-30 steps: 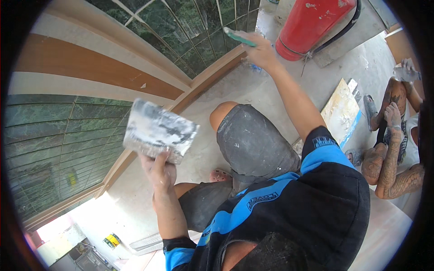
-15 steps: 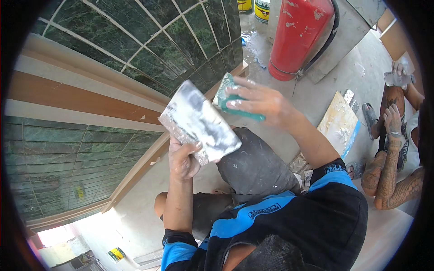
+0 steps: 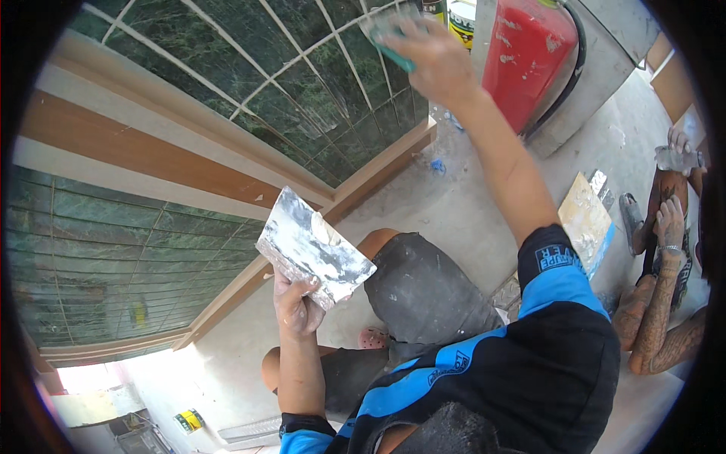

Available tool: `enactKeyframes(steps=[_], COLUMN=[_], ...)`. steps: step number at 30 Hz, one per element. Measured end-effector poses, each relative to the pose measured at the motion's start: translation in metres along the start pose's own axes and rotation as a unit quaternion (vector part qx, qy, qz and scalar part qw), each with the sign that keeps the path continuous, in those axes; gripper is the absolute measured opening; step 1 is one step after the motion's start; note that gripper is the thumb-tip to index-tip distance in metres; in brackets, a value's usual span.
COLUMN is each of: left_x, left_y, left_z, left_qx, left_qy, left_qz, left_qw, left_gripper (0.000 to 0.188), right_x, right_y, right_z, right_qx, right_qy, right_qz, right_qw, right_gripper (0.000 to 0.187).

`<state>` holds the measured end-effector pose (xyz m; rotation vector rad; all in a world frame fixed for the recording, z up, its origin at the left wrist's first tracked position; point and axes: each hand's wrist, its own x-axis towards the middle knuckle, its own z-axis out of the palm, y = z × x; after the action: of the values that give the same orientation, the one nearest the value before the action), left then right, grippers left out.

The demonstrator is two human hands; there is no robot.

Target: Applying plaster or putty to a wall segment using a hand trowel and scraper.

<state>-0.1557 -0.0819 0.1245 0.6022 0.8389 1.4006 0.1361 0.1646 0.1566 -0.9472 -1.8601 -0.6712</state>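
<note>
My left hand (image 3: pixel 299 304) is closed on the lower edge of a flat putty board (image 3: pixel 306 246), which is smeared with white and grey paste. A thicker dab of paste sits near its top corner. Up at the tiled wall, my right hand (image 3: pixel 437 59) grips a green scraper (image 3: pixel 395 54), blurred by motion, against or just in front of the tiles. The wall panel (image 3: pixel 287 98) has dark green marbled tiles with pale joints between them. My arm and fingers hide part of the scraper.
A wooden ledge (image 3: pixel 386 166) runs along the panel's foot. To the right stand a red fire extinguisher (image 3: pixel 529 64) and a paint bucket (image 3: pixel 463 23). A paste-covered board (image 3: pixel 582 219) lies on the floor near a seated person (image 3: pixel 658 303). Another bucket (image 3: pixel 189 421) is at lower left.
My right hand has moved up and away from the putty board to the tiles with the green scraper. The putty board in my left hand has dropped lower, with paste on it.
</note>
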Motion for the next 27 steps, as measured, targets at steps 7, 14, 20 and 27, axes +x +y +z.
enactKeyframes(steps=[7,14,20,27], left_x=[0.012,0.046,0.042,0.023], left_y=[0.0,-0.016,-0.02,0.005], left_z=[0.003,0.013,0.021,-0.033], left_qx=[-0.009,0.319,0.583,0.578], left_qy=[-0.045,0.01,-0.124,-0.006], left_qz=[0.003,0.171,0.315,0.188], left_qw=[0.999,0.932,0.739,0.794], left_gripper=[0.072,0.052,0.055,0.05], right_x=[-0.144,-0.122,-0.095,-0.093], right_y=[-0.024,-0.127,-0.147,-0.136], right_z=[0.024,-0.056,-0.057,-0.015], right_qx=[0.217,0.72,0.745,0.692], right_qy=[-0.131,0.023,-0.029,0.121], right_qz=[0.238,0.645,0.632,0.598], right_qw=[0.938,0.254,0.214,0.386], right_gripper=[0.042,0.031,0.035,0.029])
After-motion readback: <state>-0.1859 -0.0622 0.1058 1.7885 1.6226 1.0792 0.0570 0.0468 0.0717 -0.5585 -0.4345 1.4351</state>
